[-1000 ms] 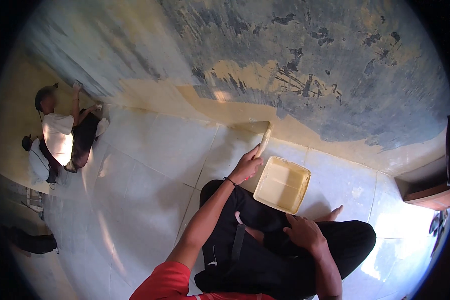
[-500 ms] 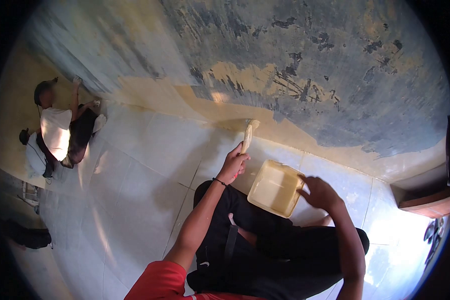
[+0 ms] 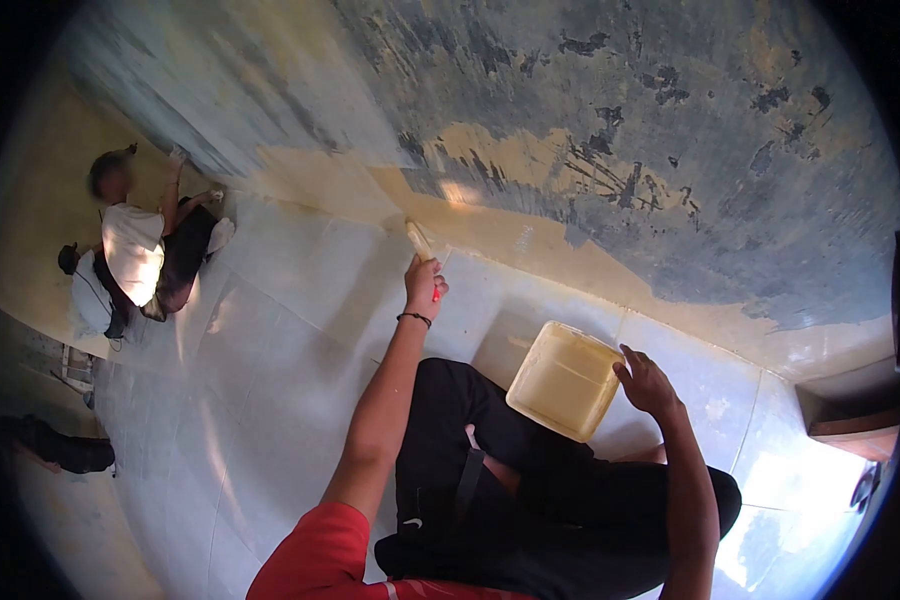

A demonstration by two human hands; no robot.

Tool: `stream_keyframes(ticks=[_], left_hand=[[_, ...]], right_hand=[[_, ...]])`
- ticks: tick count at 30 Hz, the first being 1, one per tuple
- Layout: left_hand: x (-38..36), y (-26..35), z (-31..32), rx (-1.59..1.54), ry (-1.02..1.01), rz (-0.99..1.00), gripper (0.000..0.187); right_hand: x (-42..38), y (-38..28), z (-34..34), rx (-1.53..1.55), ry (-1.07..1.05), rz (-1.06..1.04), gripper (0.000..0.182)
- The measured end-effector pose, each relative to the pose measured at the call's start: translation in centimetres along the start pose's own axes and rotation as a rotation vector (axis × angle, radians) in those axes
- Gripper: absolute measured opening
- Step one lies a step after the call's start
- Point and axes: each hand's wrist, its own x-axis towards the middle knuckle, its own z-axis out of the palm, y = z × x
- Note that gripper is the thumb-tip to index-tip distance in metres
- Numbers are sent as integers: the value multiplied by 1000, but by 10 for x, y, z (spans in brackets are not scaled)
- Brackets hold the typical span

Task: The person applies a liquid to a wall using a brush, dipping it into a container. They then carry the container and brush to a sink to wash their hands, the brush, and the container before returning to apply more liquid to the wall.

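Note:
My left hand (image 3: pixel 426 286) is closed round the handle of a brush (image 3: pixel 419 240), whose tip is at the foot of the wall, by the floor edge. A black band circles that wrist. Beside my bent leg, a shallow cream tray (image 3: pixel 562 382) holds pale paint and is slightly tilted. My right hand (image 3: pixel 650 380) is at the tray's right rim, fingers apart; its thumb is close to or touching the rim. The wall (image 3: pixel 530 240) shows a tan band low down and patchy grey-blue above.
Two people (image 3: pixel 135 245) are by the wall at the far left. A dark shape (image 3: pixel 65 446) lies at the lower left. Pale tiles (image 3: pixel 280 350) cover the floor. At the right, a reddish-brown ledge (image 3: pixel 855 432) juts out near the wall.
My left hand and the brush have moved left along the foot of the wall. My right hand stays beside the tray, its fingers now more upright. The whole view has shifted slightly.

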Motion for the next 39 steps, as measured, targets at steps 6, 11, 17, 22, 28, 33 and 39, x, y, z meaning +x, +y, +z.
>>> stream_keyframes(ticks=[6,11,17,22,28,33,39], left_hand=[[2,51,15,52,-38,122,11],[-9,81,26,40,-32,142,12],[-29,115,38,87,-60,218,10],[-51,131,56,182,-125,314,18],[-87,123,91,224,-142,357,37],[-118,98,116,228,-281,334,50],[-164,77,146,181,-391,234,56]], right_hand=[[-2,-1,-5,-34,-84,92,48],[-1,-2,-6,-5,-132,106,51],[-1,-11,-13,-9,-166,163,52],[-2,-17,-16,-13,-200,195,52],[-3,-14,-15,-20,-228,228,53],[-4,-11,-13,-51,-209,214,53],[-4,-15,-19,-32,-239,228,54]])
